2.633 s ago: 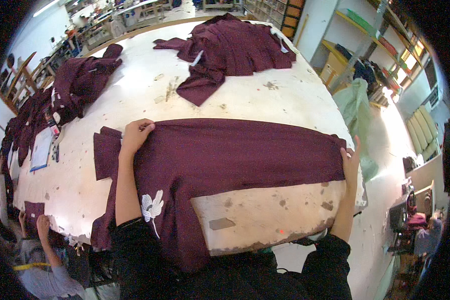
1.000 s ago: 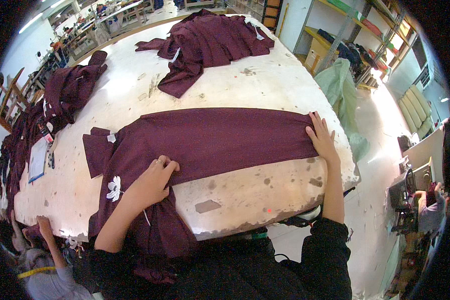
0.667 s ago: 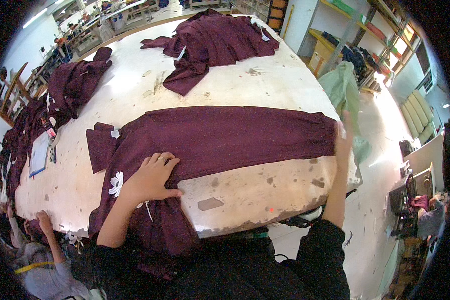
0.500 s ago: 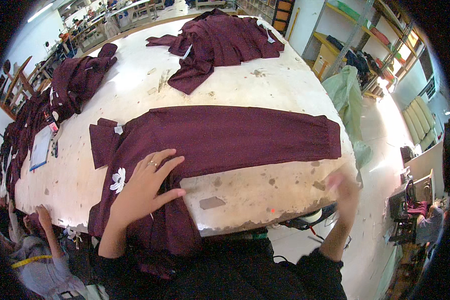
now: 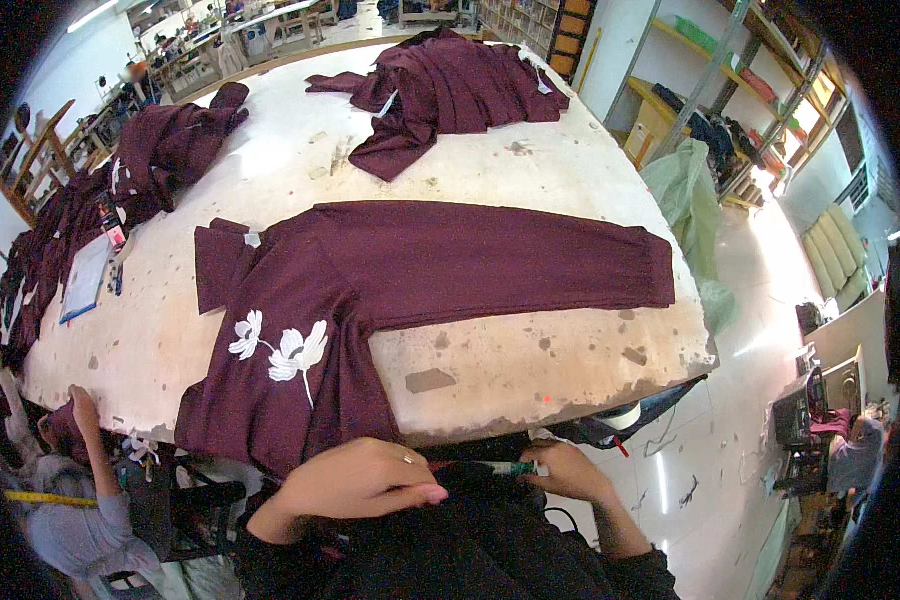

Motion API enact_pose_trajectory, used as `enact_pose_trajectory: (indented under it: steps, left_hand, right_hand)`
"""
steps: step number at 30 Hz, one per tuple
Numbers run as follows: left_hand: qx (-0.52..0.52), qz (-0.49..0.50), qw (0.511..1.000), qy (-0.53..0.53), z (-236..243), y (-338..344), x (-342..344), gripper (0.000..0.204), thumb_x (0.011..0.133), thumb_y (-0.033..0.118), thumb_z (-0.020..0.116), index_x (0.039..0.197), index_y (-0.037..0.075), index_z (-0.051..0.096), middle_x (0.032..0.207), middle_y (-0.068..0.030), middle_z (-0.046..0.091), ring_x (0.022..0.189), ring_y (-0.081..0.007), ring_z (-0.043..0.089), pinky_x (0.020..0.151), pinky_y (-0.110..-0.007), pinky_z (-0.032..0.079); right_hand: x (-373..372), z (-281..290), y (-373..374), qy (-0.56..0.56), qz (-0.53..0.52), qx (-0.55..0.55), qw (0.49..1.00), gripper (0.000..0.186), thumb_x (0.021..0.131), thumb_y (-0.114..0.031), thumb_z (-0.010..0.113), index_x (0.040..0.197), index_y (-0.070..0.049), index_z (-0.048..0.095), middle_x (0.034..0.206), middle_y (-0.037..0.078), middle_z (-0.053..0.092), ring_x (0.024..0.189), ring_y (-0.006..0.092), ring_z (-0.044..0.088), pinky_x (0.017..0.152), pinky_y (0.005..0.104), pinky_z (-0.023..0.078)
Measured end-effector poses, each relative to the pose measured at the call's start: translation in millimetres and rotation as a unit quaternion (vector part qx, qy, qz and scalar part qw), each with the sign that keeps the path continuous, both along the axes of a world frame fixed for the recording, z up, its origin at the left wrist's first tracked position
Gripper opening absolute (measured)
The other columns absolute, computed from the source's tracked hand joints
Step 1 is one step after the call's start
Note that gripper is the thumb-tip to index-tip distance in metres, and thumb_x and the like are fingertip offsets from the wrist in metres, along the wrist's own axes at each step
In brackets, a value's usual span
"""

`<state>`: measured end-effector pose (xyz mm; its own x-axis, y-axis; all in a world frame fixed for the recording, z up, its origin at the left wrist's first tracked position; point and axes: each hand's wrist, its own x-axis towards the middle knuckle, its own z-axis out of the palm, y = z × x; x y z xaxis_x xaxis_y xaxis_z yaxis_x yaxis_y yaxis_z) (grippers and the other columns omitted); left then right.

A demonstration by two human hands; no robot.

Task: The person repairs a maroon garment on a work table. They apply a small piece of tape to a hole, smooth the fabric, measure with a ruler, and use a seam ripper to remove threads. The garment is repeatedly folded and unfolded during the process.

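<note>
A maroon garment (image 5: 490, 260) lies on the table with one long sleeve stretched to the right. White flower embroidery (image 5: 298, 352) marks its body, and its lower part hangs over the near table edge. By that hanging part, my left hand (image 5: 360, 482) is closed, a ring on one finger; whatever it grips is hidden. My right hand (image 5: 575, 472) pinches the end of a narrow green-and-white strip (image 5: 505, 467) just below the table edge. The strip runs toward my left hand, and its kind is unclear.
Further maroon garments are heaped at the table's far side (image 5: 460, 90) and left side (image 5: 160, 150). A clipboard (image 5: 87, 278) and a phone-like item (image 5: 111, 228) lie at left. Another person's hand (image 5: 85, 412) holds maroon cloth there. Shelving (image 5: 705, 75) stands at right.
My left hand has drawn back from the garment to the near edge and closed, uncovering the embroidery. My right hand has moved left and down from the table's right corner to the strip.
</note>
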<state>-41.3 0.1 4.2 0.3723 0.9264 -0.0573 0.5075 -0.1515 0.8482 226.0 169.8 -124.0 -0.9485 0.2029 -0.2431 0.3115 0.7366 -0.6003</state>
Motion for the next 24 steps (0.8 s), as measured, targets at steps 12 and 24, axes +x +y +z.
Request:
enact_pose_trajectory:
  steps: [12, 24]
  left_hand:
    - [-0.008, 0.021, 0.950, -0.310, -12.3, 21.1, 45.8, 0.030, 0.086, 0.018, 0.061, 0.107, -0.002, 0.055, 0.092, -0.0067, 0.064, 0.087, -0.0126, 0.060, 0.080, -0.027, 0.046]
    - [0.071, 0.393, 0.913, -0.081, -2.4, -20.0, -28.8, 0.017, 0.083, 0.005, 0.058, 0.097, -0.004, 0.062, 0.076, -0.0089, 0.066, 0.067, -0.0108, 0.061, 0.063, -0.024, 0.049]
  right_hand:
    - [-70.5, 160.3, 20.5, 0.616, -0.310, -0.350, 0.634, 0.036, 0.085, -0.009, 0.057, 0.115, -0.002, 0.038, 0.109, 0.020, 0.058, 0.056, 0.0169, 0.061, 0.042, 0.0231, 0.048]
    - [55.3, 191.0, 161.0, 0.698, -0.471, 0.121, 0.525, 0.020, 0.087, -0.014, 0.054, 0.101, -0.002, 0.048, 0.109, 0.015, 0.059, 0.080, 0.0121, 0.055, 0.065, 0.0234, 0.046]
